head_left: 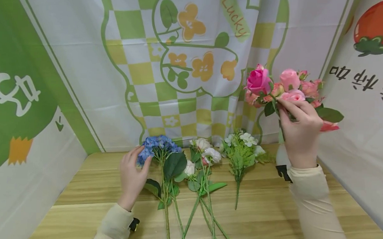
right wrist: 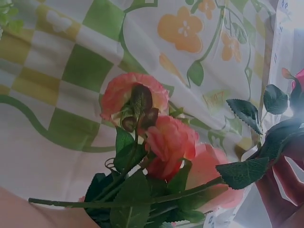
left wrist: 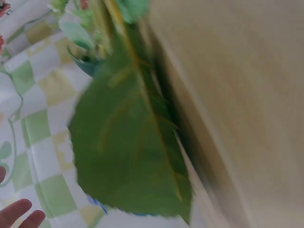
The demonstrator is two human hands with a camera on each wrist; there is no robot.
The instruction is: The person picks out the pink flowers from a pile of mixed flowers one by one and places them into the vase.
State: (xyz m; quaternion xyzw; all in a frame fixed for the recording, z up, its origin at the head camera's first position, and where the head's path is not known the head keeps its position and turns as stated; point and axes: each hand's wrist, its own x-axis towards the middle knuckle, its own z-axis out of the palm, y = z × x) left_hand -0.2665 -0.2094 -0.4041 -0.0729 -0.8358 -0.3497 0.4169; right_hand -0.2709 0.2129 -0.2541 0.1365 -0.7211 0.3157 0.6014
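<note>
My right hand [head_left: 300, 126] pinches the stem of a deep pink rose [head_left: 258, 81] in front of a cluster of lighter pink roses [head_left: 289, 79]. In the right wrist view, the leafy rose stem [right wrist: 190, 191] runs leftward past coral-pink blooms [right wrist: 168, 142]. Behind the right wrist shows part of a white vessel [head_left: 282, 156]; most of it is hidden. My left hand [head_left: 132, 175] is at the left side of a blue hydrangea [head_left: 160, 144], fingers loosely spread. A large hydrangea leaf [left wrist: 128, 142] fills the left wrist view, where some fingertips show at the lower left.
White roses [head_left: 210, 155] with long crossing stems lie in the middle of the wooden table [head_left: 264, 213]. Right of them lies a green sprig with white blossoms [head_left: 239, 156]. A checked cloth [head_left: 185, 112] hangs behind, and printed cloths stand at both sides.
</note>
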